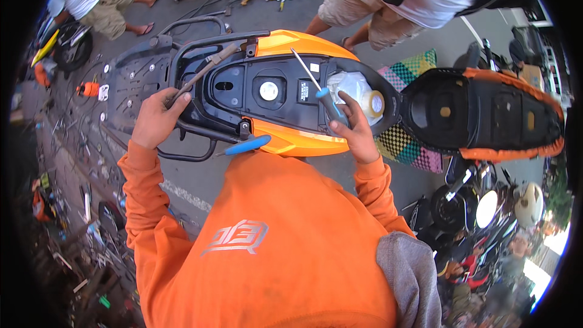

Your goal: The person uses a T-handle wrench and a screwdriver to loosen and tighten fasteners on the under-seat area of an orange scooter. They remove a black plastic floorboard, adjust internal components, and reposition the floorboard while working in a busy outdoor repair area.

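Two hands work over the open under-seat compartment (267,94) of an orange scooter (291,140). The left hand (156,118) is closed around the grip end of a long metal wrench (200,74), whose shaft slants from the hand toward the rear rack bar (209,41) at the compartment's rear edge. The right hand (355,130) is closed around the blue-and-black handle of a screwdriver (316,85); its thin shaft points up and across the compartment's middle, toward the far orange panel. Just beside the right hand, at the compartment's front end, lies a crumpled white bag (349,85) with a tape roll (373,103) touching it. A second blue-handled tool (246,144) rests on the near orange panel, below the compartment. The raised seat (486,115) stands beyond the compartment's front end.
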The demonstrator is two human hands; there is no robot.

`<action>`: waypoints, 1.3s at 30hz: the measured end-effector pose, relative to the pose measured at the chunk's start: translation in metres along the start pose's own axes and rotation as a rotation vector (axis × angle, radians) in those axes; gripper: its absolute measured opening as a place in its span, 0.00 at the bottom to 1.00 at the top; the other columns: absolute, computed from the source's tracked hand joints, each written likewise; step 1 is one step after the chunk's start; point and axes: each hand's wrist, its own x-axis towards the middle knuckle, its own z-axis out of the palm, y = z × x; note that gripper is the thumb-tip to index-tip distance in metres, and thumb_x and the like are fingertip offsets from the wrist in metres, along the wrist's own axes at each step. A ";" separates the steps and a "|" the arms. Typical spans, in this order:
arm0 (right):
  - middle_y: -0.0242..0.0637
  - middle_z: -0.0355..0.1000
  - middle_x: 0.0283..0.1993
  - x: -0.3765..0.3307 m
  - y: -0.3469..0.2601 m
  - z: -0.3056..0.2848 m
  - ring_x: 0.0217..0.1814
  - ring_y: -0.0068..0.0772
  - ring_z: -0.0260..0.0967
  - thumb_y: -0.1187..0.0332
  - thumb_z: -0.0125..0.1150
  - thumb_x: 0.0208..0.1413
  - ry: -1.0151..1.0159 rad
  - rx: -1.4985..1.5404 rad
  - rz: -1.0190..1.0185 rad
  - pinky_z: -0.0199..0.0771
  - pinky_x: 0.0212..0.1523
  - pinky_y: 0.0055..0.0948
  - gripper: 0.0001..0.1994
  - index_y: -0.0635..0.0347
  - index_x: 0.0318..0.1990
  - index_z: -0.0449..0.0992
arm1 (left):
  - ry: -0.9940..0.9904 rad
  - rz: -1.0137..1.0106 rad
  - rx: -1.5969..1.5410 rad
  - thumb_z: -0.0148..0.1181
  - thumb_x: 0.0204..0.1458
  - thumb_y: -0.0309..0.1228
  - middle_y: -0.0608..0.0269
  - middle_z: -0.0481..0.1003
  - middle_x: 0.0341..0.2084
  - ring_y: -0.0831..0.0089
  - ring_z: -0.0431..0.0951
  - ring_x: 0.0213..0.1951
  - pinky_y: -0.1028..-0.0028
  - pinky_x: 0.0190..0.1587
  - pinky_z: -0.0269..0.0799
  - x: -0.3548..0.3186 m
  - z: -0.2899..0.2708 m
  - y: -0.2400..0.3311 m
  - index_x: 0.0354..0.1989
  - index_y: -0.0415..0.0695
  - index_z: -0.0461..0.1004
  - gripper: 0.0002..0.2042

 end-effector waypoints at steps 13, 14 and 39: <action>0.29 0.69 0.38 0.070 0.025 -0.074 0.33 0.17 0.62 0.77 0.58 0.48 0.061 0.076 0.137 0.64 0.33 0.18 0.23 0.69 0.55 0.71 | -0.300 0.354 0.391 0.53 0.63 0.45 0.48 0.75 0.31 0.47 0.78 0.38 0.54 0.41 0.75 0.081 0.145 0.043 0.34 0.40 0.77 0.19; 0.29 0.69 0.37 0.069 0.028 -0.073 0.33 0.17 0.63 0.77 0.58 0.48 0.096 0.052 0.139 0.64 0.33 0.18 0.23 0.69 0.55 0.71 | -0.329 0.401 0.421 0.53 0.63 0.45 0.49 0.76 0.31 0.48 0.78 0.38 0.54 0.41 0.76 0.082 0.155 0.041 0.34 0.40 0.78 0.19; 0.34 0.72 0.40 0.078 0.098 -0.012 0.35 0.19 0.68 0.72 0.65 0.57 -0.067 -0.252 0.272 0.71 0.33 0.22 0.23 0.70 0.59 0.69 | -0.033 0.522 0.400 0.66 0.49 0.32 0.66 0.68 0.36 0.65 0.68 0.46 0.58 0.54 0.58 0.075 0.192 -0.013 0.43 0.51 0.79 0.12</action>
